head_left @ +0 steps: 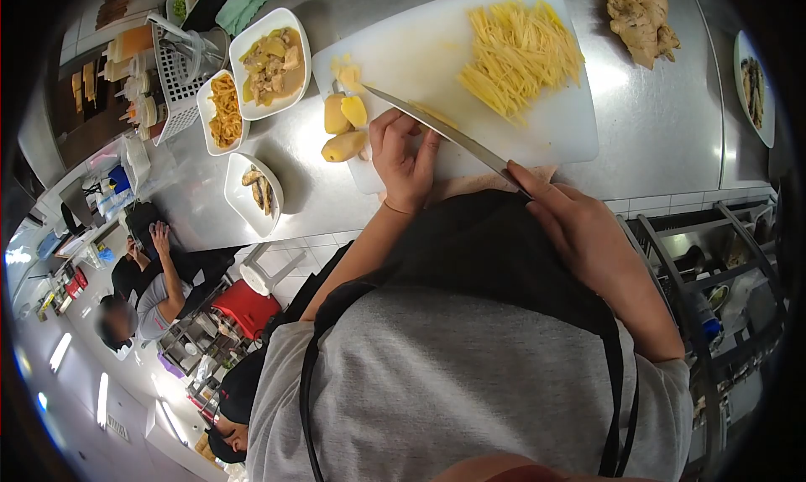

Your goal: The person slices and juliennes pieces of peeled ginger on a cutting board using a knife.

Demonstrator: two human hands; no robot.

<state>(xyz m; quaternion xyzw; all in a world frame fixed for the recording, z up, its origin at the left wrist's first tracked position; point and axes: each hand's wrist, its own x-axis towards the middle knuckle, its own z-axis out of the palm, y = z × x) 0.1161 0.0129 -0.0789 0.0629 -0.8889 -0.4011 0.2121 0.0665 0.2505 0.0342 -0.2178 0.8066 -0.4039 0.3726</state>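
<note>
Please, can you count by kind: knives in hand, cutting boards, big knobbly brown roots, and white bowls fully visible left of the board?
Long steel-bladed knife: 1
Large white rectangular cutting board: 1
Knobbly brown ginger root: 1
Glossy white food bowls: 3
Total: 6

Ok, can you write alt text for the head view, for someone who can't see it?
A person's right hand grips a kitchen knife over a white cutting board, the left hand curled beside the blade. Shredded ginger is heaped on the board, peeled ginger pieces at its left end. An unpeeled ginger root and white bowls of food sit on the steel counter.
</note>
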